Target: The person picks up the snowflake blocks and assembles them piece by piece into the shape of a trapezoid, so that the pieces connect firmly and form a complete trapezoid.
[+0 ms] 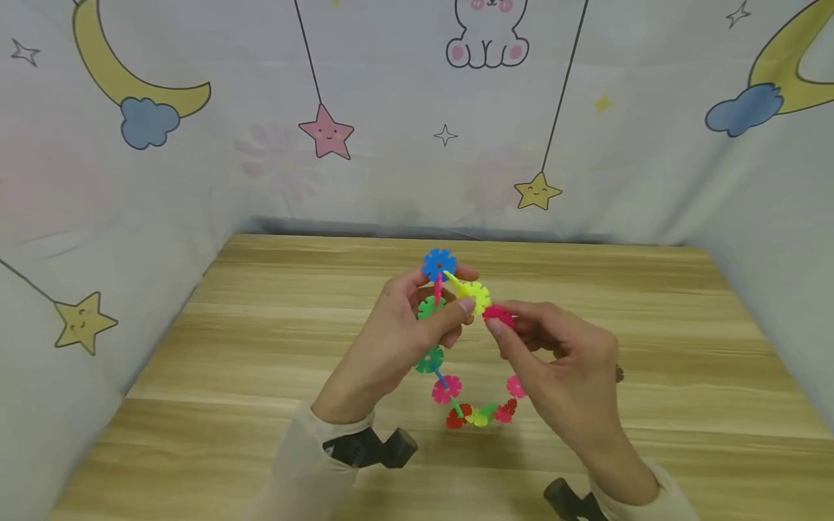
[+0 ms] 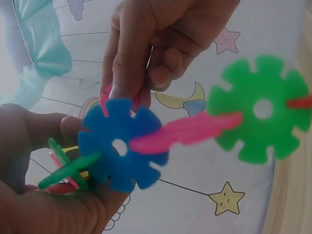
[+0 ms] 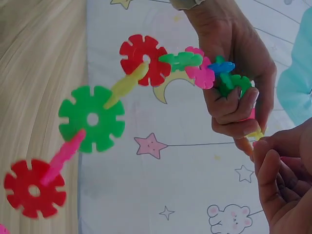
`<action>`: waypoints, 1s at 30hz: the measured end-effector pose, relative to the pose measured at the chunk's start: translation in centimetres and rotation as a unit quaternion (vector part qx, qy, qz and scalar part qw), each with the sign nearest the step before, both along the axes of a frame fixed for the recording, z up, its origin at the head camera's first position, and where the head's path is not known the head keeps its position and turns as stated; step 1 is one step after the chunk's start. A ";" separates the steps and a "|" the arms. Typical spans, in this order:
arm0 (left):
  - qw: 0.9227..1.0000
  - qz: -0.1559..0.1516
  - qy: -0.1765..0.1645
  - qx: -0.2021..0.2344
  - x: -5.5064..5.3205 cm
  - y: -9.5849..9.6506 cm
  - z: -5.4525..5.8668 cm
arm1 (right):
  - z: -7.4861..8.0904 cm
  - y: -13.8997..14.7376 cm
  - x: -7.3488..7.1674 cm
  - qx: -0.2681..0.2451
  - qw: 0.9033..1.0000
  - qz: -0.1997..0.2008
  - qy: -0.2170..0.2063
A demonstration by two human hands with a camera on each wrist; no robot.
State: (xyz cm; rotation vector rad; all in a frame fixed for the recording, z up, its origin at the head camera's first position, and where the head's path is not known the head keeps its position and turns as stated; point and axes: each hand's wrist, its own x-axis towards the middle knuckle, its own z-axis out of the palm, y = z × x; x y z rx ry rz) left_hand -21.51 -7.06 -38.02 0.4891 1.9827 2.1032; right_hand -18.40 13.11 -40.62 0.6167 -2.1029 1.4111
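Note:
Between my hands is a chain of notched plastic snowflake discs slotted into one another. My left hand (image 1: 397, 340) pinches a yellow disc (image 1: 481, 295) under its thumb, with a blue disc (image 1: 433, 259) rising above its fingers. My right hand (image 1: 573, 362) pinches a pinkish-red disc (image 1: 499, 315) at the yellow disc's edge; whether the two are joined cannot be told. Below the left hand the chain hangs through a green disc (image 1: 425, 359) and a pink disc (image 1: 446, 392), then curves right. The right wrist view shows a red disc (image 3: 134, 61) and a green disc (image 3: 73, 122) along it.
A wooden tabletop (image 1: 228, 405) lies under the hands. Behind and beside it hangs a white cloth (image 1: 404, 188) printed with stars and moons. A small brown thing (image 1: 620, 373) shows partly behind the right hand.

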 end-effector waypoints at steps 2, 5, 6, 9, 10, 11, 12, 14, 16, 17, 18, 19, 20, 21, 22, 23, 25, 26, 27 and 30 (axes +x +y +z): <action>1.000 0.000 0.009 -0.010 0.1 -0.1 0.0 | -0.1 -0.1 0.0 0.008 1.000 -0.004 0.016; 1.000 -0.011 0.018 -0.009 0.2 -0.4 0.1 | -0.1 -0.3 -0.1 0.020 0.999 -0.006 0.047; 1.000 -0.017 0.022 -0.006 0.2 -0.5 0.2 | 0.0 -0.3 -0.1 0.026 0.998 -0.006 0.056; 0.999 -0.029 0.022 -0.004 0.1 -0.8 0.2 | 0.0 -0.2 0.0 0.045 0.995 -0.005 0.088; 0.999 -0.030 0.024 -0.006 0.1 -0.8 0.2 | 0.1 -0.2 0.0 0.050 0.994 -0.005 0.097; 0.999 -0.029 0.023 -0.010 0.0 -0.8 0.2 | 0.1 -0.1 0.0 0.053 0.993 -0.003 0.106; 0.999 -0.027 0.021 -0.015 -0.1 -0.8 0.2 | 0.1 0.0 0.0 0.056 0.992 -0.003 0.116; 0.999 -0.016 0.021 -0.028 -0.1 -1.0 0.3 | 0.0 -0.2 0.0 0.055 0.989 0.000 0.135; 0.999 -0.005 0.019 -0.032 -0.1 -1.0 0.4 | -0.1 -0.4 -0.1 0.050 0.987 0.006 0.152; 0.999 -0.003 0.017 -0.028 -0.2 -1.0 0.4 | -0.1 -0.3 -0.1 0.048 0.986 0.009 0.162; 1.000 -0.001 0.016 -0.024 -0.2 -0.9 0.4 | -0.2 -0.3 -0.2 0.047 0.985 0.009 0.169; 1.000 -0.001 0.017 -0.017 -0.2 -0.9 0.4 | -0.2 -0.3 -0.2 0.046 0.984 0.010 0.174; 1.000 -0.002 0.018 -0.011 -0.2 -0.9 0.4 | -0.2 -0.4 -0.3 0.043 0.983 0.010 0.180; 1.000 -0.003 0.019 -0.008 -0.2 -0.8 0.4 | -0.3 -0.4 -0.3 0.042 0.982 0.007 0.186; 1.000 -0.004 0.022 -0.004 -0.2 -0.8 0.4 | -0.3 -0.4 -0.4 0.039 0.981 0.006 0.192; 1.000 -0.005 0.026 -0.001 -0.2 -0.8 0.4 | -0.4 -0.5 -0.4 0.037 0.980 0.006 0.197; 1.000 -0.004 0.028 0.001 -0.2 -0.7 0.4 | -0.4 -0.5 -0.4 0.037 0.978 0.004 0.204; 1.000 -0.001 0.027 0.000 -0.2 -0.7 0.4 | -0.5 -0.5 -0.5 0.037 0.978 0.004 0.207; 1.000 0.003 0.026 0.000 -0.2 -0.6 0.4 | -0.5 -0.6 -0.5 0.038 0.977 0.003 0.209; 1.000 0.021 0.018 0.004 -0.3 -0.4 0.3 | -0.5 -0.5 -0.6 0.041 0.976 0.000 0.215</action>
